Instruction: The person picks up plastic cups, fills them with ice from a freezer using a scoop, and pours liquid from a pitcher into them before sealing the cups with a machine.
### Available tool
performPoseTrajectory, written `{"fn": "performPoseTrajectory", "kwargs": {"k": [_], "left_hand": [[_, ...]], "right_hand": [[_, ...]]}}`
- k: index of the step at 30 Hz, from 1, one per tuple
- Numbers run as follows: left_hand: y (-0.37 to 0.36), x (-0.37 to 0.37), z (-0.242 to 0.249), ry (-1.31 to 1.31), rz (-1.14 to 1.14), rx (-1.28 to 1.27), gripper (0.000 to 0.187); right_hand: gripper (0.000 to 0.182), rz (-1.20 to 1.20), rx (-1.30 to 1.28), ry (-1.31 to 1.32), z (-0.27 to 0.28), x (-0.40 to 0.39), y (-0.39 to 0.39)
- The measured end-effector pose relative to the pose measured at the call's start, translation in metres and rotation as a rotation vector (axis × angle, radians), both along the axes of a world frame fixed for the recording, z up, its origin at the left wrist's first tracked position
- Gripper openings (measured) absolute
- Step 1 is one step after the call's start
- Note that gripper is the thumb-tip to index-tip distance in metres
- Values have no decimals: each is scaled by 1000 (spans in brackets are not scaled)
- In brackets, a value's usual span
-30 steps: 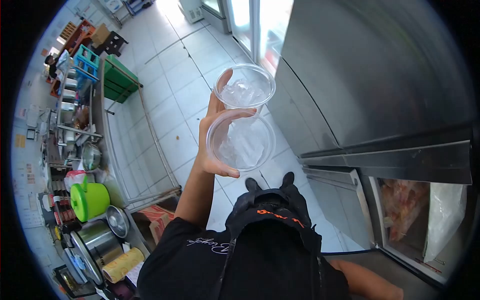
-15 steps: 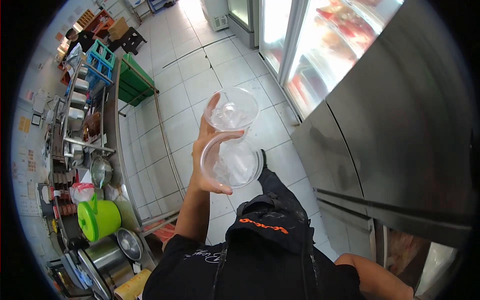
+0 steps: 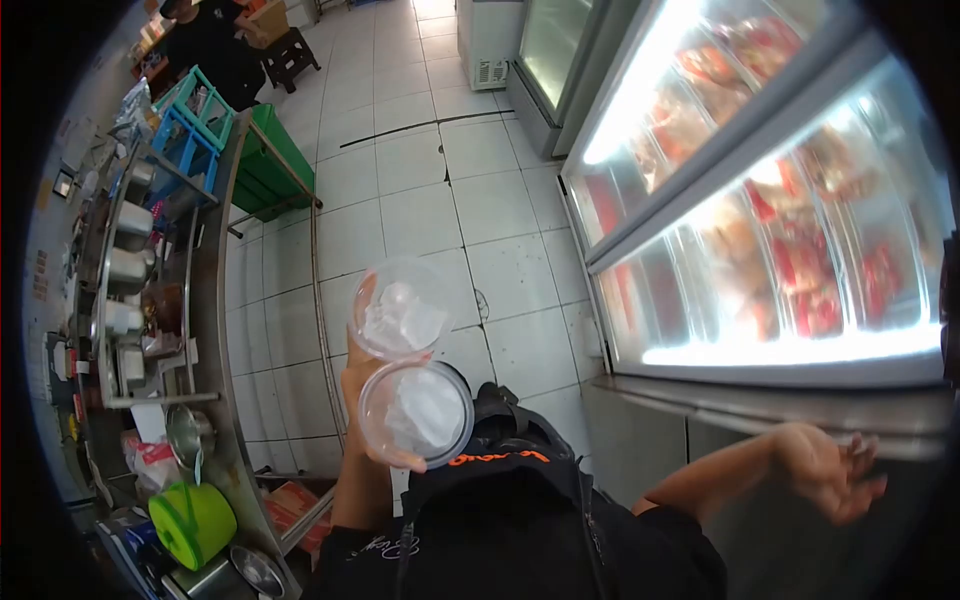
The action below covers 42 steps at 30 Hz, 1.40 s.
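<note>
My left hand (image 3: 361,376) is wrapped round two clear plastic cups, held one beyond the other in front of my body. Both the farther cup (image 3: 408,310) and the nearer cup (image 3: 416,412) contain clear ice pieces, and I look down into their open tops. On the far right, my right hand (image 3: 828,475) is empty, with its fingers loosely spread. It is close to the steel ledge (image 3: 760,400) below a lit glass-front refrigerator (image 3: 700,370).
Bagged food (image 3: 805,250) shows behind the glass. Along the left runs a steel counter (image 3: 222,330) with a lime-green lidded container (image 3: 190,525) and a metal bowl (image 3: 190,435). A green bin (image 3: 270,170) is farther on, near a person in black (image 3: 210,50).
The view has advanced along the aisle, and more of the lit refrigerator shows. My right hand has come into sight on the right. Both cups remain in my left hand, lower in view.
</note>
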<state>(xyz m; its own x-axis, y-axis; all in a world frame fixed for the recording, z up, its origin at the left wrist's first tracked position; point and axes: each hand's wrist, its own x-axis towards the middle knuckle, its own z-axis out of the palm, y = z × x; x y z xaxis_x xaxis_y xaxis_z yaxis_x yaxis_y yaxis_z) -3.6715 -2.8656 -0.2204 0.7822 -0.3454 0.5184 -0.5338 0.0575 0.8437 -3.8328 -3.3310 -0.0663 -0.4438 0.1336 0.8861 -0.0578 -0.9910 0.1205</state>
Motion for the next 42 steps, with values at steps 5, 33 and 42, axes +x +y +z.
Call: {"fn": "performPoseTrajectory", "kwargs": {"k": [5, 33, 42], "left_hand": [[-1, 147, -42, 54, 100, -26, 99], [-265, 1128, -55, 38, -18, -34, 93], [-381, 1413, -71, -38, -230, -65, 92]], "right_hand": [[31, 229, 310, 763, -67, 254, -8], [74, 186, 1313, 2231, -447, 997, -127], [93, 1225, 900, 1619, -210, 1457, -77]]}}
